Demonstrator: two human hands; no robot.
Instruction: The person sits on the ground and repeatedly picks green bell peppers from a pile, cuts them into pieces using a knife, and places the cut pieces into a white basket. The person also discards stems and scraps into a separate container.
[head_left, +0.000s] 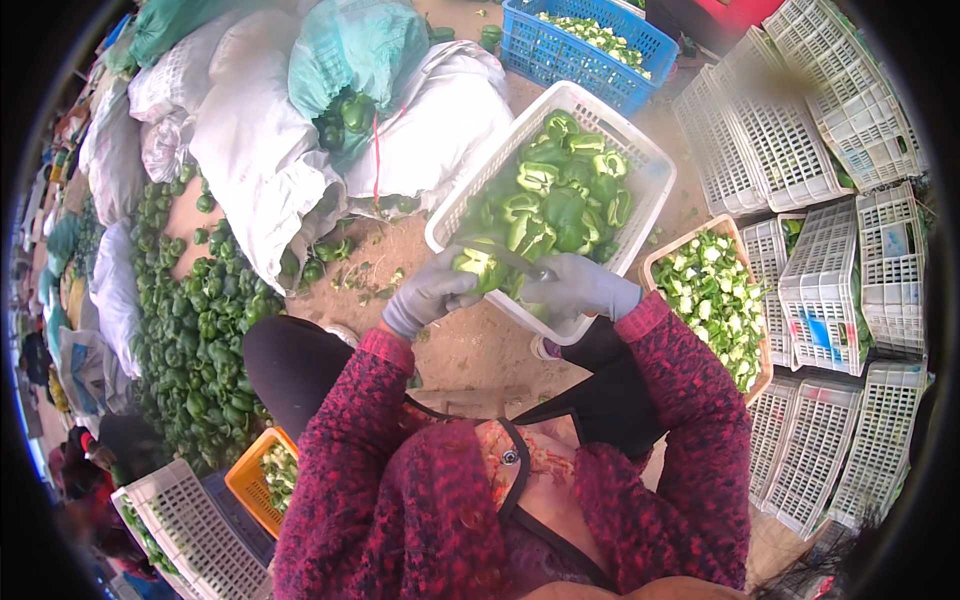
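Observation:
My left hand (433, 292), in a grey glove, grips a green bell pepper (480, 268) whose pale inside shows on its upper face. In my gloved right hand (574, 283) is a knife (504, 255), its blade lying across the top of that pepper. Both hands are over the near-left end of a white plastic crate (649, 182), tilted in view before me. Cut green peppers (564, 206) fill much of the crate. My right fingers and the glare hide most of the knife's handle.
To my right stands a pale orange crate (763, 375) of cut pepper cores, beside stacked white crates (817, 307). A blue crate (517, 56) lies beyond. Whole peppers (202, 337) are heaped left, near white sacks (251, 150). A yellow-orange crate (244, 480) stands near my left elbow.

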